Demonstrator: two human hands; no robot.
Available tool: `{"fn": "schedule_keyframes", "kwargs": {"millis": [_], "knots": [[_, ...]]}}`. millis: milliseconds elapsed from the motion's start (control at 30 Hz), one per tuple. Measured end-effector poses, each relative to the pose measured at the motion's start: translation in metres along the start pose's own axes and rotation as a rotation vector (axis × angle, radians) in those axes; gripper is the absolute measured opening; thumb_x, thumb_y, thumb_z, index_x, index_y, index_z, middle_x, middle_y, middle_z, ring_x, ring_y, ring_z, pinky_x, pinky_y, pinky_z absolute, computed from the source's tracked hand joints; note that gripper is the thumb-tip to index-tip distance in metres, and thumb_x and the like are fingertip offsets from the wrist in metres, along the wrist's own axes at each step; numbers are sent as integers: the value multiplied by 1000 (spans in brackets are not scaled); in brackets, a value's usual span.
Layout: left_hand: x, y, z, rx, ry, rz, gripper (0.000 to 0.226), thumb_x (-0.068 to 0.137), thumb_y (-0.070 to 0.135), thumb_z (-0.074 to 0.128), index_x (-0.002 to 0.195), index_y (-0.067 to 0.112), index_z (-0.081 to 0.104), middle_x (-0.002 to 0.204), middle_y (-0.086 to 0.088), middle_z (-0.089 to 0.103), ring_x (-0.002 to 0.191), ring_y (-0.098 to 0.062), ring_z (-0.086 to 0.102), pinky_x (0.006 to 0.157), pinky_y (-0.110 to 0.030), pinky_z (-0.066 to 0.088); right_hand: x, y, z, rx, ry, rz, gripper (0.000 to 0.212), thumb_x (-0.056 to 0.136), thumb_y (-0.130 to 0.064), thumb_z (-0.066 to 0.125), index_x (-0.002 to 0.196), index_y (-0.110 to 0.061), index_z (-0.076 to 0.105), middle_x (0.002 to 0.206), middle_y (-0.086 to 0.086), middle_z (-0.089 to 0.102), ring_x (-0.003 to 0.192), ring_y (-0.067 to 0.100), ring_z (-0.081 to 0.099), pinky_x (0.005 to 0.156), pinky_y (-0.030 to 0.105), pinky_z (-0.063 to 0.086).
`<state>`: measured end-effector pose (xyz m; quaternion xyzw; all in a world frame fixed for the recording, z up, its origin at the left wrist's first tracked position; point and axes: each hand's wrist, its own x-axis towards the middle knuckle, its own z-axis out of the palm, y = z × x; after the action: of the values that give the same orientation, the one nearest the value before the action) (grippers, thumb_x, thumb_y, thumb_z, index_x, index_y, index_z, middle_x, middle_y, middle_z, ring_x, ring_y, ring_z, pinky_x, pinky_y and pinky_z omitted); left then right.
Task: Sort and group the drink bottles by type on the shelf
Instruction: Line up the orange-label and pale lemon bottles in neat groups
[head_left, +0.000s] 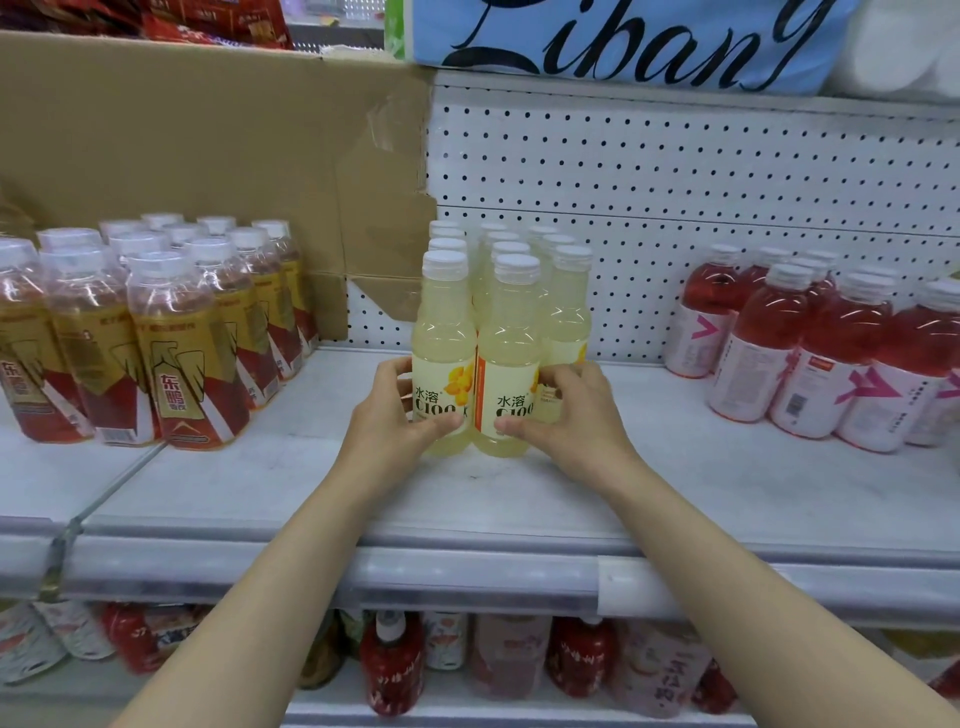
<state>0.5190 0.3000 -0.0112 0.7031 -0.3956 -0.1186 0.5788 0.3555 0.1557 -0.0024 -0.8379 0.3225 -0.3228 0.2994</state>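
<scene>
Pale yellow C100 lemon drink bottles (501, 332) stand in a tight block of three rows at the middle of the white shelf (291, 467), white caps lined up toward the perforated back panel (675, 171). We have our left hand (402, 410) curled round the lower label of the front left bottle (444, 358), thumb across its face, and our right hand (558, 410) curled the same way round the front middle bottle (511, 364), so each grip is closed on a bottle. Both bottles stand upright, touching each other, set back from the shelf's front edge with a bare strip between them and the price rail (467, 577). To the left, past an open stretch of shelf, a cluster of gold-and-red energy drink bottles (156, 332) stands in front of a cardboard sheet (208, 145). To the right, across a wider open gap, red drink bottles with white-and-pink labels (821, 353) run to the frame's edge. Below the rail, assorted red and pink bottles (519, 660) crowd the lower shelf.
</scene>
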Motion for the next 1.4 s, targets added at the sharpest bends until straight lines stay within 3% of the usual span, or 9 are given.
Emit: {"fn": "schedule_keyframes", "kwargs": {"millis": [200,333,467,667,767,967,1100,1233,1400], "knots": [[1,1,-1,5,9,-29,70,80,21,86,138,27,47,122,4,66,113,-14,63,83,-22,49,-2,3,-3,47,42,14,60,69,-44,92,122,-36,67,162,-1,20,151,12,17,118,25,19],[1,1,0,7,12,-20,69,81,21,86,138,28,47,119,5,66,111,-13,63,85,-25,48,0,4,0,150,-15,44,62,71,-47,90,128,-34,70,137,-8,50,129,12,51,111,33,44],[3,-2,1,1,10,-5,67,82,19,85,136,28,48,113,9,65,105,-9,63,76,-16,46,1,3,-1,149,-18,54,57,75,-43,89,127,-33,71,132,-10,54,121,8,54,98,20,38],[4,-4,0,-1,20,22,66,81,16,84,136,28,49,115,9,64,93,7,57,76,-18,45,-1,-2,1,124,-22,60,54,76,-42,88,127,-35,72,137,-10,53,125,9,53,101,21,38],[4,-4,-1,-9,33,21,66,81,16,84,136,29,49,113,10,63,92,3,59,79,-23,46,-3,-6,4,132,-11,69,57,75,-44,88,128,-32,72,137,-11,54,128,9,53,106,23,39],[3,-6,-4,-38,35,-4,64,84,18,82,137,28,48,111,11,63,105,-15,63,94,-39,53,-4,-15,14,148,-1,81,58,78,-41,87,132,-28,70,143,-15,55,130,6,52,102,19,36],[7,-5,-5,-5,28,23,64,84,16,82,137,23,47,144,9,47,139,-16,44,108,-32,41,-6,-14,16,155,35,97,63,78,-42,87,136,-27,67,144,-17,54,132,6,50,111,25,38],[14,-2,-6,-237,-86,-99,68,83,1,80,134,19,38,132,1,56,106,-2,59,79,-18,47,-7,-11,15,196,37,94,64,78,-40,87,137,-26,65,141,-17,57,132,7,52,110,25,38],[15,-9,-9,-267,-104,-89,69,82,3,81,135,19,40,127,6,58,102,9,55,80,-17,47,-5,-9,14,218,20,99,63,77,-41,87,136,-28,66,139,-20,58,131,6,53,113,29,40]]}}
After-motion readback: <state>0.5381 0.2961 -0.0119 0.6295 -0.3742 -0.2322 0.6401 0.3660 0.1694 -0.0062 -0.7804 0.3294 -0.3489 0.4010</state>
